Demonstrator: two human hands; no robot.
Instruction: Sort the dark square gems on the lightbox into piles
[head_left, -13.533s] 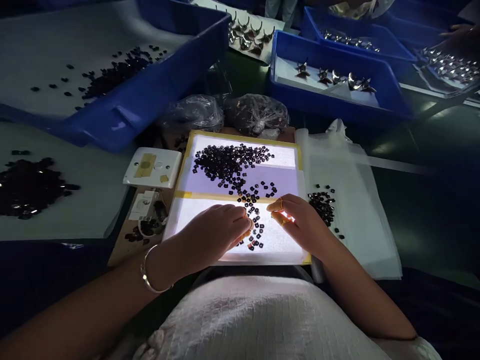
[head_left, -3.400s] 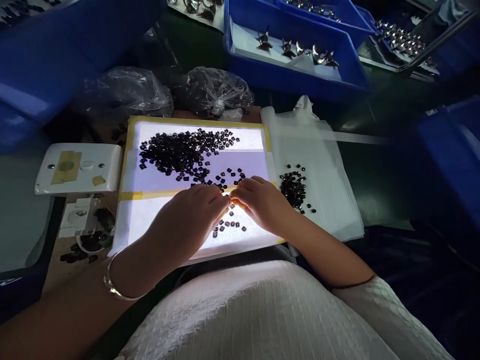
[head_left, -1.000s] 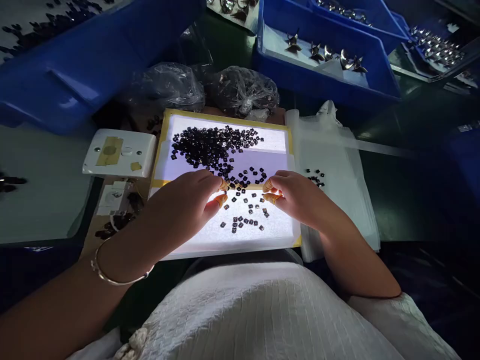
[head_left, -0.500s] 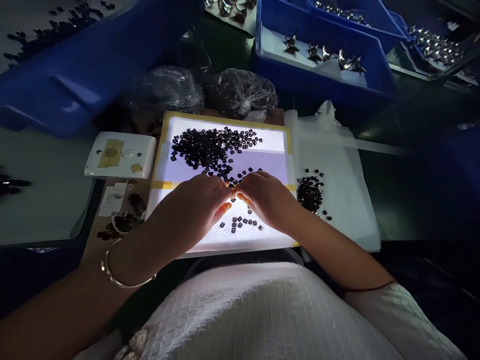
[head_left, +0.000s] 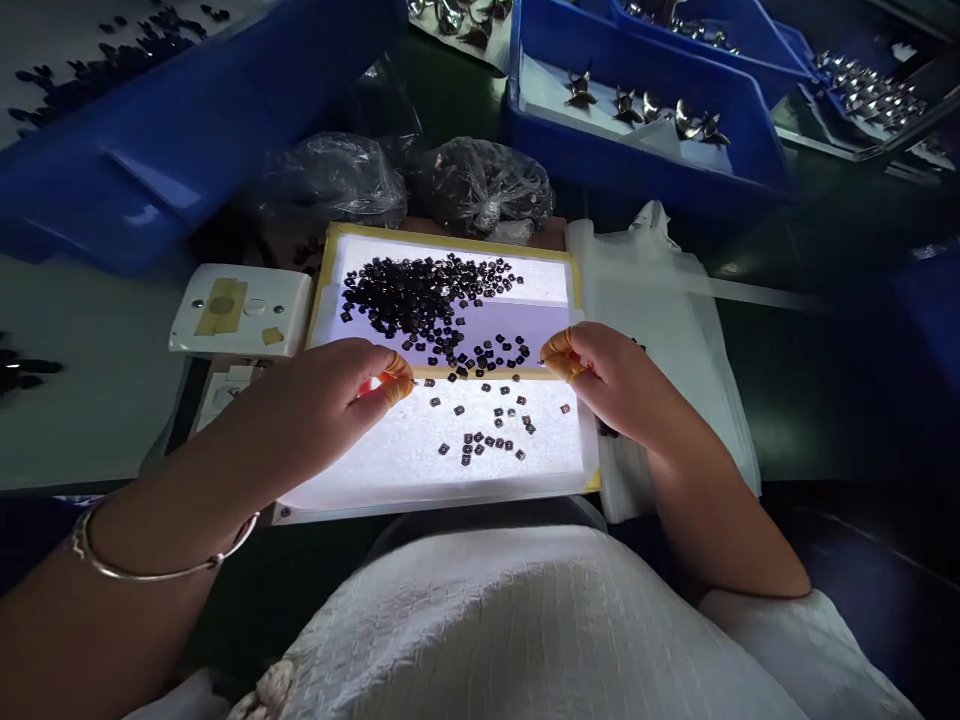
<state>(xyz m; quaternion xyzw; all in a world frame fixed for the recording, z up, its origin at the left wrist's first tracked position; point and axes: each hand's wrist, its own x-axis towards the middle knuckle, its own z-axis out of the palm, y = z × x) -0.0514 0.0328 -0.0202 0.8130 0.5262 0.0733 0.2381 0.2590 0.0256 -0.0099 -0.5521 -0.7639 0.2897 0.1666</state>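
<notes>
My left hand [head_left: 341, 395] is over the left side of a lit light panel [head_left: 360, 470], thumb and forefinger pinched. A tiny dark piece shows at its fingertips. Above the panel's right edge, my right hand [head_left: 611, 385] pinches with yellow-covered fingertips; a tiny dark bit sticks out there too. Between the hands lie loose small black square pieces [head_left: 491, 440], apart from one another. Behind them a dense heap of the same black pieces [head_left: 405, 295] covers the panel's upper left. Yellow finger covers are on both hands. The exact kind of piece is too small to tell.
A white switch plate [head_left: 241, 310] stands left of the panel. On the right lie white plastic sheets [head_left: 690, 380], the dark pile on them mostly hidden by my right hand. Plastic bags [head_left: 487, 185] and blue bins [head_left: 645, 150] with shiny metal parts are behind; another blue bin [head_left: 187, 150] is left.
My hands were together over the panel's middle half a second ago; now they are wide apart, left hand to the left, right hand to the right. Scattered pieces between them show again.
</notes>
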